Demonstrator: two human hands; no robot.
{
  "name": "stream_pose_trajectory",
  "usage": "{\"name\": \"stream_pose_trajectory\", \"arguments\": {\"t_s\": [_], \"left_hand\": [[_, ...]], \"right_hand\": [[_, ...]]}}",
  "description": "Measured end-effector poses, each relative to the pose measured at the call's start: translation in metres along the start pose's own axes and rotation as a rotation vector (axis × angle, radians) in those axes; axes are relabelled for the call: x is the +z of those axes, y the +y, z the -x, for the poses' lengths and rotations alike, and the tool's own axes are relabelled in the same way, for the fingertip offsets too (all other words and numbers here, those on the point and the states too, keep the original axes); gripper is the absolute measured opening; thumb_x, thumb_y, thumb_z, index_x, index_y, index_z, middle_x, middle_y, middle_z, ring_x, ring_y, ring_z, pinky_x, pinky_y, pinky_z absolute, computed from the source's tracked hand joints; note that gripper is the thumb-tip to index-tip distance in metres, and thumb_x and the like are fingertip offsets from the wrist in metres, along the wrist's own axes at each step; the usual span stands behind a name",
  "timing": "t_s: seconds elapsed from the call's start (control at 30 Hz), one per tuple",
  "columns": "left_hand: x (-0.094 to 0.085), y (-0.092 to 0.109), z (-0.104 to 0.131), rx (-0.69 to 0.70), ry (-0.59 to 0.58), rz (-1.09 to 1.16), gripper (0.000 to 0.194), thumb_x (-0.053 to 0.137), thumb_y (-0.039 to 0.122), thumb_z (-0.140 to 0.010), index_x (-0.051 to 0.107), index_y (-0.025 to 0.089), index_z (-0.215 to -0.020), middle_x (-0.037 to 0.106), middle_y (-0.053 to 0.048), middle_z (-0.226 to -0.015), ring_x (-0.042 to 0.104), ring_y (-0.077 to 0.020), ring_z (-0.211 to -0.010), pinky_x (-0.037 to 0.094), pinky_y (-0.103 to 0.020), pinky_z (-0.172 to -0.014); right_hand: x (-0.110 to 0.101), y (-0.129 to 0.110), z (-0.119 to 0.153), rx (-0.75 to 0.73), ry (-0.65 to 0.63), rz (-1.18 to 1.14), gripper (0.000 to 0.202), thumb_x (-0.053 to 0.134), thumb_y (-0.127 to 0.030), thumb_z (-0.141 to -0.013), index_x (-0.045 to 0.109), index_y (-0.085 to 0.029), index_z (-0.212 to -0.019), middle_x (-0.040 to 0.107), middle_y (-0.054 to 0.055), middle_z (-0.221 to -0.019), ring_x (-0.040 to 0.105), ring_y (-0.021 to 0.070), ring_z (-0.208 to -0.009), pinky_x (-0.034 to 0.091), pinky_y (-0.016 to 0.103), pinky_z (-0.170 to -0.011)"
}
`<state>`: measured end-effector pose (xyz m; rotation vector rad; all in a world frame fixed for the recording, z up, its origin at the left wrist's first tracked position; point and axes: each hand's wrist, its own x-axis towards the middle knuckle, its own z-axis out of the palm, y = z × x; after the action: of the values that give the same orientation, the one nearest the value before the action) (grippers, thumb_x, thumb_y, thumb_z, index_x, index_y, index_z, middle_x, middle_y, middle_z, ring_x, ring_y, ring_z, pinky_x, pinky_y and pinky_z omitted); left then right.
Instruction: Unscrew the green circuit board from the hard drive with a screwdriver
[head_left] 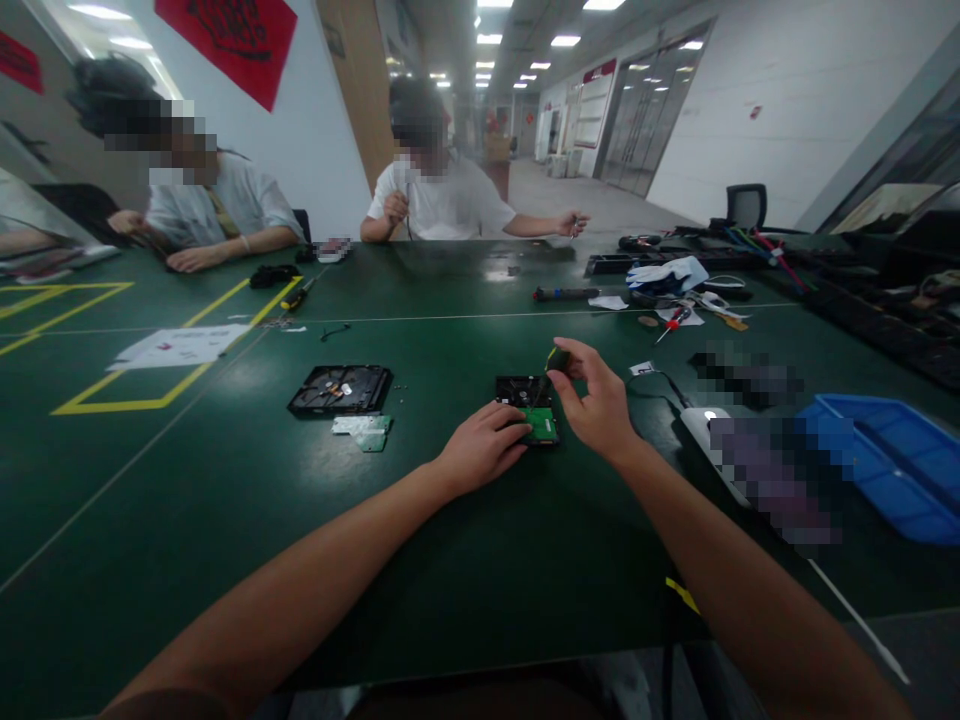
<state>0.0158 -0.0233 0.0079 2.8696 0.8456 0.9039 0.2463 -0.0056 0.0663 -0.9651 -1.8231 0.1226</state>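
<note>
A hard drive (pixel 516 388) with a green circuit board (pixel 543 428) lies flat on the table in front of me. My left hand (pixel 486 445) rests over its left side with the fingers curled onto it, covering part of the board. In my right hand (pixel 596 400) is a screwdriver (pixel 556 362) with a black and yellow handle, pinched between thumb and fingers. Its shaft slants down to the drive; I cannot make out exactly where the tip sits. Farther left lies another hard drive (pixel 341 388), beside a loose circuit board (pixel 363 432) and a few tiny screws (pixel 401 388).
The green table (pixel 300 560) carries papers (pixel 180 345) and another screwdriver (pixel 298 293) at left. Farther right are a red-handled screwdriver (pixel 677 318), white gloves (pixel 667 274), cables and a blue tray (pixel 892 470). Two people sit across the table.
</note>
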Motion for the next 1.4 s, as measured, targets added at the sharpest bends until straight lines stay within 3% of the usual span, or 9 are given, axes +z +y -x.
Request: {"name": "stream_pose_trajectory", "arguments": {"t_s": [0.2, 0.4, 0.77, 0.93, 1.17, 1.4], "left_hand": [[0.0027, -0.0022, 0.0024, 0.003, 0.016, 0.004, 0.029, 0.057, 0.032, -0.103, 0.067, 0.019, -0.127, 0.065, -0.013, -0.13, 0.061, -0.0284, -0.124, 0.055, -0.052, -0.108], [0.0029, -0.0023, 0.0029, 0.013, 0.018, 0.009, 0.03, 0.058, 0.032, -0.103, 0.067, 0.018, -0.128, 0.064, -0.014, -0.132, 0.061, -0.0293, -0.127, 0.054, -0.054, -0.11], [0.0037, -0.0066, 0.005, -0.026, 0.059, 0.136, 0.029, 0.064, 0.033, -0.1, 0.067, 0.022, -0.127, 0.067, -0.011, -0.133, 0.06, -0.0277, -0.131, 0.05, -0.055, -0.114], [0.0004, -0.0038, 0.0037, -0.026, 0.04, 0.148, 0.025, 0.06, 0.03, -0.102, 0.068, 0.021, -0.124, 0.068, -0.01, -0.132, 0.061, -0.0261, -0.131, 0.049, -0.055, -0.115], [-0.003, -0.0022, 0.0007, -0.02, 0.06, 0.185, 0.017, 0.053, 0.025, -0.104, 0.069, 0.02, -0.11, 0.069, -0.01, -0.13, 0.06, -0.0254, -0.131, 0.051, -0.053, -0.113], [-0.0037, -0.0008, -0.0009, -0.045, 0.048, 0.181, 0.017, 0.052, 0.026, -0.105, 0.067, 0.02, -0.105, 0.068, -0.01, -0.129, 0.061, -0.0245, -0.126, 0.052, -0.051, -0.111]], "right_hand": [[-0.0005, -0.0035, 0.0017, 0.004, -0.072, -0.041, 0.049, 0.055, -0.027, -0.102, 0.049, -0.034, -0.15, 0.066, 0.008, -0.135, 0.07, 0.025, -0.11, 0.061, 0.048, -0.098], [-0.0026, -0.0073, -0.0004, -0.02, -0.024, 0.038, 0.045, 0.066, -0.031, -0.097, 0.056, -0.032, -0.141, 0.066, 0.008, -0.12, 0.069, 0.0224, -0.092, 0.064, 0.047, -0.089], [0.0012, -0.0018, 0.0034, 0.047, -0.103, -0.123, 0.052, 0.055, -0.022, -0.1, 0.048, -0.033, -0.15, 0.067, 0.007, -0.138, 0.071, 0.0267, -0.121, 0.059, 0.052, -0.107], [-0.0005, -0.0055, 0.0031, 0.036, -0.129, -0.126, 0.051, 0.055, -0.023, -0.1, 0.049, -0.034, -0.15, 0.065, 0.008, -0.139, 0.07, 0.0269, -0.121, 0.06, 0.052, -0.106], [0.0012, -0.0063, 0.0034, 0.001, -0.063, -0.027, 0.048, 0.061, -0.027, -0.099, 0.053, -0.035, -0.145, 0.066, 0.008, -0.128, 0.071, 0.026, -0.106, 0.065, 0.05, -0.095], [0.004, -0.005, 0.0039, 0.013, -0.089, -0.109, 0.049, 0.055, -0.022, -0.101, 0.05, -0.034, -0.148, 0.067, 0.008, -0.135, 0.072, 0.0259, -0.116, 0.062, 0.052, -0.103]]}}
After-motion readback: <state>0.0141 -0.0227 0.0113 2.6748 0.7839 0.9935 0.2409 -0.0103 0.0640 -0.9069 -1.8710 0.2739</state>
